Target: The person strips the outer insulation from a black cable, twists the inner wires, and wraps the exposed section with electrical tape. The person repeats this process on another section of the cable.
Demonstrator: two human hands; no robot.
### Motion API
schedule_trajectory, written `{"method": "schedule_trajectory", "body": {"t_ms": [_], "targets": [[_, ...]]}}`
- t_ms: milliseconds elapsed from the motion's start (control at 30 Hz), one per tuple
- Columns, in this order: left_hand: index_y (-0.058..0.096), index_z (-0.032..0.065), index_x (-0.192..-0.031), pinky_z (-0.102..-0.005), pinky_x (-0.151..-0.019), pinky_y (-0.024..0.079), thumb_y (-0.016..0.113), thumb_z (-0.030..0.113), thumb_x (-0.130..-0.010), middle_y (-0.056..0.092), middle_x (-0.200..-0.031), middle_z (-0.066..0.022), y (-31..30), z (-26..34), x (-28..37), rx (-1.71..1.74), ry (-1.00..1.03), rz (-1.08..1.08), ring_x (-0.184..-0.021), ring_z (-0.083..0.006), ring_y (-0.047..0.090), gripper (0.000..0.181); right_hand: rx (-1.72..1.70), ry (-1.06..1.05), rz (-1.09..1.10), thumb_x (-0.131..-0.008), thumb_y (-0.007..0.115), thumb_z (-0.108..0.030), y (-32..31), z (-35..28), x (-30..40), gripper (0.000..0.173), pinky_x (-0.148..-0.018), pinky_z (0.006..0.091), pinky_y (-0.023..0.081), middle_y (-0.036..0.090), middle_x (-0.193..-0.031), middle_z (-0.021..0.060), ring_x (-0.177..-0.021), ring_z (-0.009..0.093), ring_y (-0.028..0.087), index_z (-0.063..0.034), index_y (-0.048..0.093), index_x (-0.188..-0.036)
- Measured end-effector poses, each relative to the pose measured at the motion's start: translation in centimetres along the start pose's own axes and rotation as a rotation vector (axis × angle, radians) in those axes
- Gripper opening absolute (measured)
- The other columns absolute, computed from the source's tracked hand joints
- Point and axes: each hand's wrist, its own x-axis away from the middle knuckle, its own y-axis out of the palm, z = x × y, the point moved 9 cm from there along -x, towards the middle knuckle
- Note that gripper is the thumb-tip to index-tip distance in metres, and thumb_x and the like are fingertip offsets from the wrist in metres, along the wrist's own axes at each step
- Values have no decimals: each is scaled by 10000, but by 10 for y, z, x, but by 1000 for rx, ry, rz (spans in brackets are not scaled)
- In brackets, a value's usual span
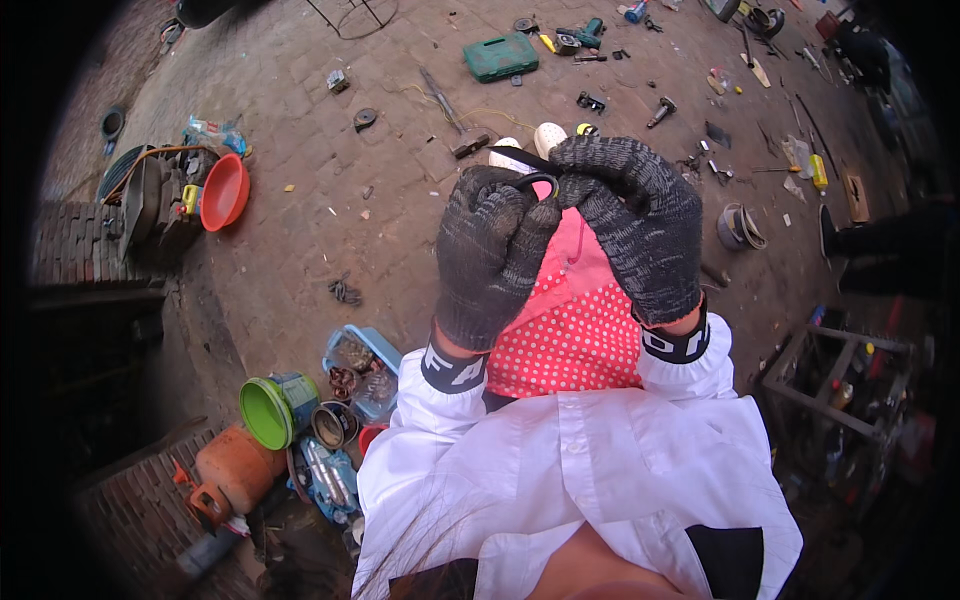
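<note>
Both hands wear dark grey knitted gloves and are raised close together over a red polka-dot apron (570, 341). My left hand (491, 255) pinches a looped black strip (538, 178), whose bend stands up near the thumb. My right hand (637, 225) holds a straight dark part of a strip (517, 156) between thumb and fingers; its tip points left, above the left glove. Whether the loop and the straight part are one piece cannot be told, since the fingers cover where they meet. White clogs (550, 138) show just beyond the hands.
On the brick ground ahead lie a hammer (471, 146), a green tool case (501, 58) and a green power drill (589, 34). Buckets (266, 412) and an orange gas cylinder (238, 466) stand at lower left. A metal frame (817, 405) is at right, near another person's dark-clothed leg (885, 240).
</note>
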Motion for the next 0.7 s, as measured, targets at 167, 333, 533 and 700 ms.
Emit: {"method": "schedule_trajectory", "body": {"t_ms": [167,333,533,700], "targets": [[620,-28,-948,-364,-765,467,638,33,-842,597,-939,-157,-1,-14,4,216,-159,12,-858,-311,588,123,-457,245,-46,-873,599,-16,9,19,-1,219,-806,267,511,673,-973,87,-878,139,629,25,626,-1087],[619,-34,-947,-361,-785,464,639,46,-849,596,-949,-166,3,-20,7,257,-200,-46,-871,-310,586,128,-570,408,28,-904,577,-37,18,36,3,219,-814,262,508,664,-952,90,-881,140,619,29,590,-1112],[617,-37,-946,-355,-794,461,632,57,-857,586,-959,-153,6,-23,9,303,-254,-53,-879,-296,579,130,-762,365,90,-907,583,-56,23,36,-3,217,-784,255,510,667,-926,85,-848,144,626,30,592,-1106],[628,-33,-995,-307,-761,466,623,86,-884,576,-1053,-112,4,-34,16,418,-402,53,-864,-195,571,163,-754,288,154,-905,589,-58,18,28,-10,222,-757,264,517,666,-918,89,-816,151,630,31,590,-1109]]}}
